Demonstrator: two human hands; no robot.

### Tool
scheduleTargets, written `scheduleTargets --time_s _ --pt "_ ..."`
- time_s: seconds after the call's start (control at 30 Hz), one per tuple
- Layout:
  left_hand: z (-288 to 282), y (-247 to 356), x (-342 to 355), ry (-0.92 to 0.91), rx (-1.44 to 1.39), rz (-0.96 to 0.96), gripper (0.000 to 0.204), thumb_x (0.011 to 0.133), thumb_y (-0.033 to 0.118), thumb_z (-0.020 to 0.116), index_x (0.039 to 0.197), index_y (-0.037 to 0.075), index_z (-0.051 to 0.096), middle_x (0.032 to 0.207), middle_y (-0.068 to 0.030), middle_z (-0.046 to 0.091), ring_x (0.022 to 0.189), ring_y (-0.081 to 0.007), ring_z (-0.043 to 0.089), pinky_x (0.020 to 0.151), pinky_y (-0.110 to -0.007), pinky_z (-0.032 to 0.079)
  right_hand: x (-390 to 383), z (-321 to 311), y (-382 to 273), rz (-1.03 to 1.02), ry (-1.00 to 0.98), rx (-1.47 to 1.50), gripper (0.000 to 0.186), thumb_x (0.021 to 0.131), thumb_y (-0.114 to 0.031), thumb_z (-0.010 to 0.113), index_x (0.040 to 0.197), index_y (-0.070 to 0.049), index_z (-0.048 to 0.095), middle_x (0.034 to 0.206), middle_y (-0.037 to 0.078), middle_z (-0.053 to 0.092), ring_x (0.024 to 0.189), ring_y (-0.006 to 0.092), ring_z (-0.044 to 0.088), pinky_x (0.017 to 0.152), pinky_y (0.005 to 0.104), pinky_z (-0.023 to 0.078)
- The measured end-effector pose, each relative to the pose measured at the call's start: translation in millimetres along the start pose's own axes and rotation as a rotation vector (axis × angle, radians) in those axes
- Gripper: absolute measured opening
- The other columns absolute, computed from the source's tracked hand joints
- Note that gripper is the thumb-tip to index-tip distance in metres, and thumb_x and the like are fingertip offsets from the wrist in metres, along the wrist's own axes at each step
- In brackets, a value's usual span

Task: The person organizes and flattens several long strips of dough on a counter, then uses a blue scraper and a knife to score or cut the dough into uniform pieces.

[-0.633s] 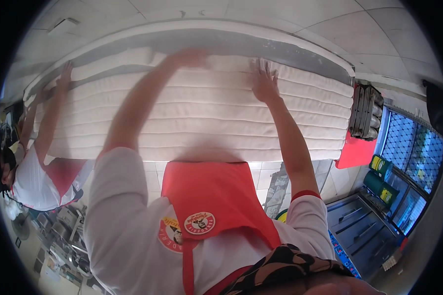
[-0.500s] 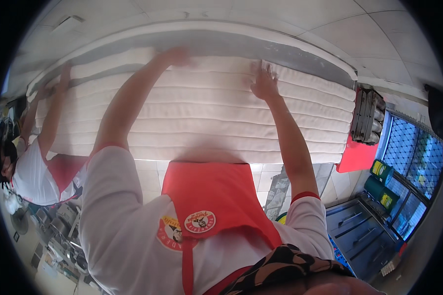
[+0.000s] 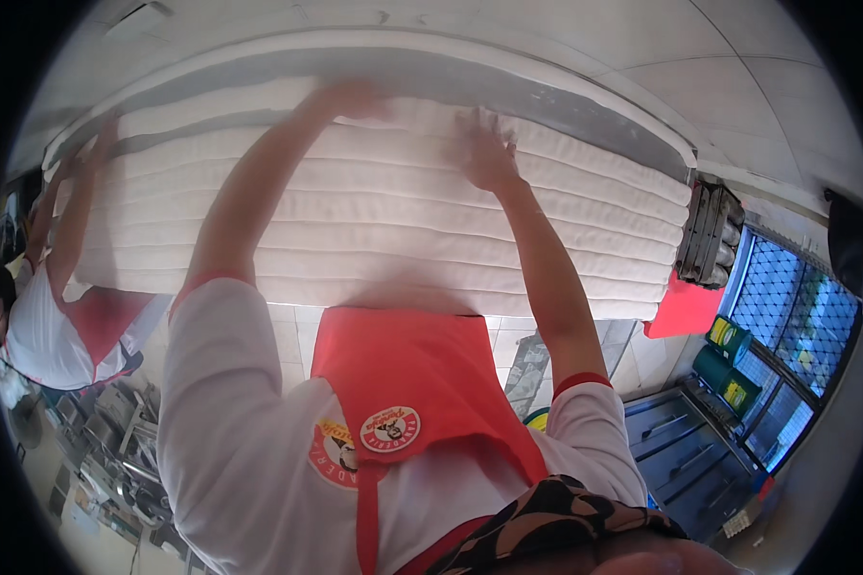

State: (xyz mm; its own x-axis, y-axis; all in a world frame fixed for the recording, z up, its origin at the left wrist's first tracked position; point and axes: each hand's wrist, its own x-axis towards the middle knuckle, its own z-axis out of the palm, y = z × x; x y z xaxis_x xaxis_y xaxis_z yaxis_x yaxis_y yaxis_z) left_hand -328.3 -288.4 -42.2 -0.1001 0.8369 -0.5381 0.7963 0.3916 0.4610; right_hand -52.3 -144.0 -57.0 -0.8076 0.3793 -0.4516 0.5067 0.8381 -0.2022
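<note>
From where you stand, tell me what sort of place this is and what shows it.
Most likely a bakery workroom: long pale strips, apparently dough, lie side by side on a grey table; what look like dark metal baking tins sit by its right end; and the worker wears a red apron.

Left head-worn fisheye, facing down: red apron (image 3: 403,359) near; left hand (image 3: 353,99), right hand (image 3: 490,155) farther.

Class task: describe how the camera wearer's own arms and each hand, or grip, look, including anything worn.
Both arms wear short white sleeves ending in red cuffs; the forearms are bare. The right grip, an ungloved hand, shows whitish patches on its fingers. The left grip looks ungloved too, but blur hides its detail.
</note>
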Motion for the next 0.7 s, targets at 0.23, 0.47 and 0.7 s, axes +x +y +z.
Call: scheduleTargets --time_s 0.23,0.47,0.7 --pt "2 -43 1 0.115 -0.156 0.022 0.061 0.091 0.058 0.071 0.115 0.002 0.071 0.110 -0.0202 0.071 0.110 -0.0396 0.066 0.095 -0.048 0.049 6 -6 -32 0.077 -0.073 0.036 0.092 0.101 -0.068 0.045 0.168 -0.013 0.015 0.176 0.015 0.005 0.161 0.0413 0.002 0.126 0.0662 0.008" --pt "62 -63 30 0.444 0.001 0.099 0.041 0.093 0.035 0.073 0.117 0.002 0.067 0.122 -0.0185 0.066 0.117 -0.0390 0.062 0.100 -0.049 0.049 18 17 -58 -0.052 0.099 0.007 0.097 0.099 -0.069 0.048 0.168 -0.009 0.014 0.176 0.016 0.007 0.161 0.0406 0.005 0.126 0.0655 0.008" --pt "90 -59 32 0.649 -0.222 0.218 0.022 0.096 0.011 0.064 0.117 0.004 0.068 0.119 -0.0161 0.066 0.113 -0.0402 0.062 0.099 -0.048 0.051 35 4 -97 -0.081 -0.008 -0.080 0.100 0.097 -0.071 0.051 0.168 -0.009 0.016 0.176 0.016 0.008 0.161 0.0413 0.003 0.126 0.0658 0.010"
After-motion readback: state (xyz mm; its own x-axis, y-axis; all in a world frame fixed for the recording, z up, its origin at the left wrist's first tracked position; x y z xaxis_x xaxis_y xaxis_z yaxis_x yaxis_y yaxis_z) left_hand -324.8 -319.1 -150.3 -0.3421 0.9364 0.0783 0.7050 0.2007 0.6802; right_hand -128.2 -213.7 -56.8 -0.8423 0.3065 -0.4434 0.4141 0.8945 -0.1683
